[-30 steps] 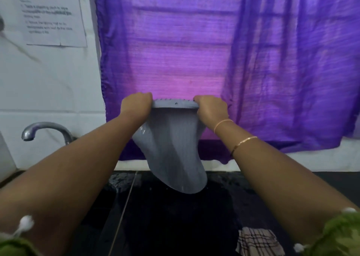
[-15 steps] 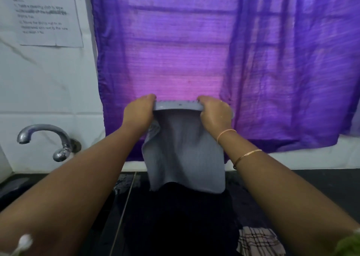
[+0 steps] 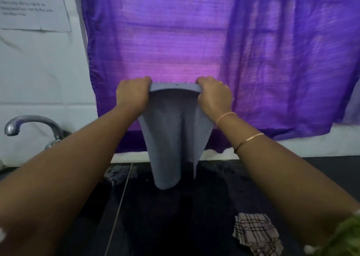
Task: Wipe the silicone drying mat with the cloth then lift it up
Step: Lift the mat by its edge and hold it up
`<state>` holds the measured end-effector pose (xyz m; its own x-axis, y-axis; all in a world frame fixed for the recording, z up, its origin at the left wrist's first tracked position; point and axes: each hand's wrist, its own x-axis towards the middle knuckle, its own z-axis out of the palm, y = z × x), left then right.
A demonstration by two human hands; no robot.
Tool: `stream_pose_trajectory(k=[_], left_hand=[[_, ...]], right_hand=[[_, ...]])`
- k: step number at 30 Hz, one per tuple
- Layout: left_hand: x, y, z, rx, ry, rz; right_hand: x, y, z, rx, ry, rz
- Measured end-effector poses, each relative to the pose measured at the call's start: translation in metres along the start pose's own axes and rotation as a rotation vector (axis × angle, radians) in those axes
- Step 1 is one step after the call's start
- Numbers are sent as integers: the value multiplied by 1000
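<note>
Over the dark worktop [image 3: 175, 226], the grey silicone mat [image 3: 175, 134] hangs at twelve o'clock, probably to drain. The left hand [image 3: 132, 95] and right hand [image 3: 214, 97] clamp its top corners. The checked cloth [image 3: 257, 234] lies set aside at five o'clock.

The grey silicone drying mat [image 3: 175, 131] hangs curled lengthwise above the counter; the checked cloth [image 3: 257, 236] lies crumpled below.
</note>
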<state>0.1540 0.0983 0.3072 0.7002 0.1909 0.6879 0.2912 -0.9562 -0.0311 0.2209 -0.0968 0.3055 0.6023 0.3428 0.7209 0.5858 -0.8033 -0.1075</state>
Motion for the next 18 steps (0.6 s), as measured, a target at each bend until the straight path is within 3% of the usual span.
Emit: stream_pose_trajectory(k=[2, 4, 5, 7, 8, 9, 13, 18], left_hand=[[0, 2, -4, -33, 211, 28], [0, -1, -1, -33, 240, 47], [2, -4, 1, -27, 103, 83], [3, -3, 8, -29, -410, 146], [2, -2, 9, -32, -583, 138], [0, -2, 10, -57, -644, 123], [3, -3, 5, -110, -618, 80], [16, -6, -10, -146, -692, 103]], right_hand=[[2, -2, -3, -30, 176, -9], [3, 3, -2, -90, 222, -43], [4, 8, -1, -106, 109, -54], [3, 16, 5, -70, -332, -32], [-1, 19, 8, -57, -494, -24], [-5, 20, 11, -47, -532, -40], [-7, 16, 9, 0, -337, -79], [3, 21, 3, 54, -265, -52]])
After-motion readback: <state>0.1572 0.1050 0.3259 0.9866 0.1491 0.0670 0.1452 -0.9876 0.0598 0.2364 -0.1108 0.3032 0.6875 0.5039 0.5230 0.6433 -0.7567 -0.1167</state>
